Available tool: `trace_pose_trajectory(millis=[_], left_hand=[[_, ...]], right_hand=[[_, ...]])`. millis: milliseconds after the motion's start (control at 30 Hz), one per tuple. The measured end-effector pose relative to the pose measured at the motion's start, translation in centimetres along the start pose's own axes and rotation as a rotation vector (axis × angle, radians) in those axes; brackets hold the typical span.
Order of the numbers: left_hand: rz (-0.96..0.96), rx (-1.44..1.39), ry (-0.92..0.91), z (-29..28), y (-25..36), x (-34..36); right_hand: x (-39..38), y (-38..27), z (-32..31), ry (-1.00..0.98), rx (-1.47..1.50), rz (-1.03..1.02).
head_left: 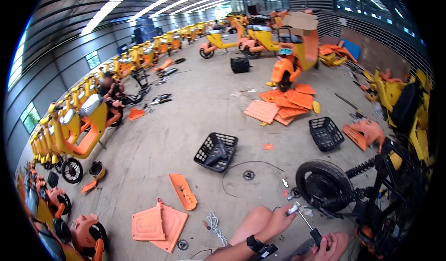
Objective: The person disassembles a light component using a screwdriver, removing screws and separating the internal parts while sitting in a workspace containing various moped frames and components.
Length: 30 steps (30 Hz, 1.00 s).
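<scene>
Low at the frame's bottom edge, we hold a wrench (pixel 304 221): a slim metal shaft with a black grip, lying slantwise between our two hands just before the rear wheel (pixel 324 185) of a stripped scooter frame (pixel 390 186). Our right hand (pixel 327 246) wraps the black grip, fingers curled tight around it. Our left hand (pixel 278 218) sits at the metal head, fingertips pinched on it; a dark watch (pixel 257 244) rides that wrist. Small bolts (pixel 292 196) lie on the concrete beside the wheel. Farther out we note a black basket (pixel 216 151), a loose cable (pixel 246 165), a sprocket (pixel 248 175), orange panels (pixel 160 221) and a second basket (pixel 326 133). Rows of yellow scooters (pixel 76 126) line the left wall.
</scene>
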<state>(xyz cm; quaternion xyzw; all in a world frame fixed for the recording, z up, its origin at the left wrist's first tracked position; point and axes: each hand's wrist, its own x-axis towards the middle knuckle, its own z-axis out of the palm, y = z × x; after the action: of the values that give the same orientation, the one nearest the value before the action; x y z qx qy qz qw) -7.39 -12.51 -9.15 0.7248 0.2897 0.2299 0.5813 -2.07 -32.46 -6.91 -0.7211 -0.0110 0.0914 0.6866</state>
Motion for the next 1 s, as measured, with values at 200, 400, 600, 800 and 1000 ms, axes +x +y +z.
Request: trace_pose_trajectory(millis=[200,400,600,800,1000], left_hand=[[0.048,-0.052,0.068,-0.3,-1.3,-0.2],[0.005,0.016,0.048,-1.1,0.7,-0.6],[-0.03,0.008,0.018,-1.2,1.2,-0.6],[0.06,-0.015,0.043,-0.9,0.1,-0.4],[-0.048,0.05,-0.051,-1.4,0.8,-0.4]], right_hand=[[2.8,3.4,-5.5,-0.107,-0.964,-0.844],[3.0,5.1,-5.0,-0.218,-0.402,-0.678],[0.2,0.9,-4.1,-0.258,-0.444,-0.35],[0.3,2.1,-4.3,-0.252,-0.405,-0.376],[1.5,5.4,-5.2,-0.253,-0.456,-0.702]])
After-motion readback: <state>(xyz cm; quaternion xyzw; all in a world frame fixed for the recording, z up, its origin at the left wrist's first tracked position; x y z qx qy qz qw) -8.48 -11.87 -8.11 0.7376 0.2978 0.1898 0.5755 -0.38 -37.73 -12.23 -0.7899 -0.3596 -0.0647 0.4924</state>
